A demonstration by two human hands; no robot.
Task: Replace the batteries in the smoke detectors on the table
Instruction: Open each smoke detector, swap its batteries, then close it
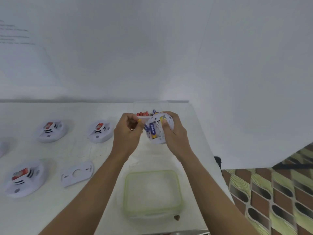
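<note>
Head view: the opened smoke detector (159, 129) is gripped by the curled fingers of the right hand (176, 134), above the table (67, 112). A blue battery (152, 132) is seated beside those fingers. A yellow-tipped piece (139, 121), seemingly a battery, is pinched by the left hand (127, 133). Polarity should be matched before insertion.

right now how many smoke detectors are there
4 smoke detectors: one in the right hand, two in the far row, one nearer left. A cut-off white shape at the left edge may be a fifth.
</note>
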